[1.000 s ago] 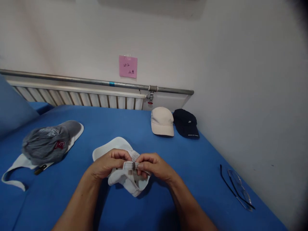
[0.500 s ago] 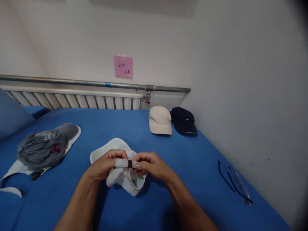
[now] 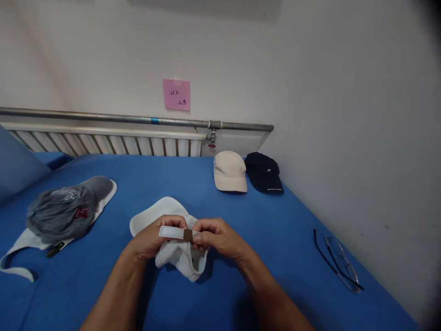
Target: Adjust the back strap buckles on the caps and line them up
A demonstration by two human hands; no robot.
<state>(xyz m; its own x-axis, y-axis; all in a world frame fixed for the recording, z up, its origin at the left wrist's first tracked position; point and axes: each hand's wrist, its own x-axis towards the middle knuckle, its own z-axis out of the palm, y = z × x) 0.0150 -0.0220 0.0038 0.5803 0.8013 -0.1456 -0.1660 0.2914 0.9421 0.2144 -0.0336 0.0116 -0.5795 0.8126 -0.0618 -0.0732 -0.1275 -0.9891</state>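
Observation:
A white cap (image 3: 175, 259) lies on the blue cover with its brim toward the far left. Its white back strap (image 3: 171, 232) runs through a brown buckle (image 3: 188, 235), raised above the cap's opening. My left hand (image 3: 151, 236) is closed around the strap and the cap's edge; the strap's loose end crosses over its fingers. With thumb and forefinger, my right hand (image 3: 215, 236) pinches the strap just right of the buckle. The fingertips behind the strap are partly hidden.
A grey cap (image 3: 65, 209) with a loose white strap (image 3: 20, 248) lies at left. Beige (image 3: 230, 171) and navy caps (image 3: 264, 172) sit at the back. Glasses (image 3: 339, 264) rest near the right wall. A radiator (image 3: 120, 145) and pipe (image 3: 120, 118) run behind.
The strap's loose end reaches farther left past the buckle, and the buckle now shows its face more fully. Both hands stay nearly in place; the cap has tilted slightly.

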